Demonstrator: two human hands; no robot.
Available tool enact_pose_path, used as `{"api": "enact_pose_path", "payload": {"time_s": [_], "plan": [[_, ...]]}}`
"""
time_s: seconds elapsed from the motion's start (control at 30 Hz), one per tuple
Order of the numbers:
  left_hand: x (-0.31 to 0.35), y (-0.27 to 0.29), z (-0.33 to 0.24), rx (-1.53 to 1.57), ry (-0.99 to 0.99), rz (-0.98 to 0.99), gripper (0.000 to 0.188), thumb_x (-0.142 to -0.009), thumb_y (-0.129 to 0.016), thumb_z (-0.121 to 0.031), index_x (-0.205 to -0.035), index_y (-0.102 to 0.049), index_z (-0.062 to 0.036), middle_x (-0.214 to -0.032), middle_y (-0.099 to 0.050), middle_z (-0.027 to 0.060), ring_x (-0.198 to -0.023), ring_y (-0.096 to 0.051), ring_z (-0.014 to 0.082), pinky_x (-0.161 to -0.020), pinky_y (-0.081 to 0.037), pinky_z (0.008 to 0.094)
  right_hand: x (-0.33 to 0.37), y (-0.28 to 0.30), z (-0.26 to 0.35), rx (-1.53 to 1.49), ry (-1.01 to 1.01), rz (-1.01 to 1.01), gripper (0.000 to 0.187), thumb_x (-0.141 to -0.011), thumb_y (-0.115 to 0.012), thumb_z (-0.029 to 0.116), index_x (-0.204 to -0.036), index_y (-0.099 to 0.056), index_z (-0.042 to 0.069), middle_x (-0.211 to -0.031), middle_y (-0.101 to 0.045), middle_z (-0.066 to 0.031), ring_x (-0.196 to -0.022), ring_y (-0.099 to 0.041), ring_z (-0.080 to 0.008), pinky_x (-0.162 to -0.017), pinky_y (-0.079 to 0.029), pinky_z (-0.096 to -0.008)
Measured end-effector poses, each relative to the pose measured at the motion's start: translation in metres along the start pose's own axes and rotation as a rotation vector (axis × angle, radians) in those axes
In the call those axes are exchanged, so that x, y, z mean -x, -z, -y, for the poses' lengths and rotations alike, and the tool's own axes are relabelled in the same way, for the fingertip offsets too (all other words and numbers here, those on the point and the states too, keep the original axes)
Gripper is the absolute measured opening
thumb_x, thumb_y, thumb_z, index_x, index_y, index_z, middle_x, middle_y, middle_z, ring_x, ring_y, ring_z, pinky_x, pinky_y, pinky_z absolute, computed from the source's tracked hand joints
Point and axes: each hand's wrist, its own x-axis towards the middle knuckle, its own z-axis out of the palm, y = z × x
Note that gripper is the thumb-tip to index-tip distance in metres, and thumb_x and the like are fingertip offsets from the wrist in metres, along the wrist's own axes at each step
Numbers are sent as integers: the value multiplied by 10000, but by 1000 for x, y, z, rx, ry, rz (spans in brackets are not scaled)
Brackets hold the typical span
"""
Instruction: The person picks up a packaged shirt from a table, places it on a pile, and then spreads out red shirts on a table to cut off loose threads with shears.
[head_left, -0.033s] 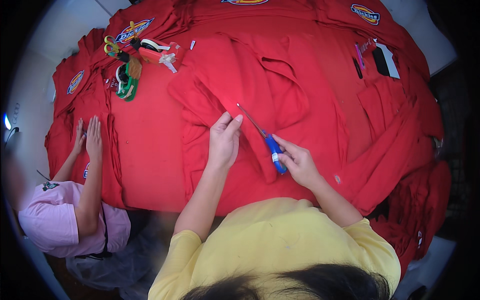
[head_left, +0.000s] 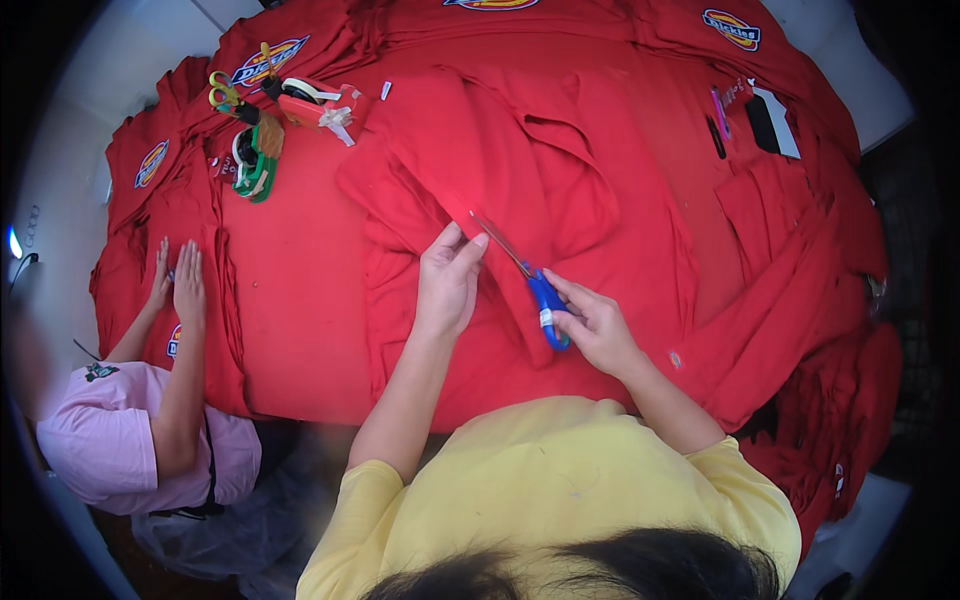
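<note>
A red garment (head_left: 500, 150) lies rumpled on the red-covered table in front of me. My left hand (head_left: 450, 275) rests over it, thumb and fingers closed in a pinch where a fold runs into them; a thread there would be too small to make out. In my right hand (head_left: 595, 325) is a pair of blue-handled scissors (head_left: 545, 300). Its blades look closed and point up and left across the garment, their tip close to my left thumb.
Green (head_left: 257, 165) and red tape dispensers (head_left: 315, 103) stand at the far left, with yellow-handled scissors (head_left: 223, 93) beside them. A person in pink (head_left: 110, 430) works on red garments to my left. More red garments (head_left: 800, 260) pile up on the right, near a black-and-white item (head_left: 775, 123).
The scissors have shifted slightly left, bringing the blades closer to my left thumb. The other person's hands have moved slightly nearer the person.
</note>
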Motion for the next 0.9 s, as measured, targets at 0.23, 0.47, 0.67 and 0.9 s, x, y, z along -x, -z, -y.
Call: {"api": "enact_pose_path", "payload": {"time_s": [0.23,0.47,0.67,0.9], "plan": [[1,0,-7,-124,39,41,458,-857,-534,43,-1303,-449,-21,-1238,-542,83,-1147,-514,169,-996,-383,311,-18,-4,4,-115,-44,4,496,-884,-577,99,-1357,-439,42,-962,-609,-69,-766,-570,-113,-638,-491,-248],[-16,16,-11,11,-5,-14,464,-855,-537,39,-1303,-444,-30,-1215,-550,72,-1126,-524,167,-970,-396,308,-24,-3,-4,-41,-41,38,478,-896,-562,109,-1357,-448,61,-948,-618,-71,-748,-579,-101,-608,-482,-249],[-14,10,-17,-105,47,-12,481,-851,-532,57,-1313,-441,-42,-1213,-552,68,-1129,-522,165,-983,-397,319,-39,-10,-10,79,158,-7,491,-899,-560,112,-1372,-430,72,-947,-628,-65,-694,-572,-80,-589,-478,-240],[-17,13,-15,-77,59,20,527,-850,-531,64,-1349,-412,-62,-1226,-550,63,-1129,-521,163,-974,-409,328,-42,-8,8,-172,-180,71,480,-908,-521,84,-1375,-413,58,-904,-621,-52,-669,-558,-69,-553,-503,-236]]}}
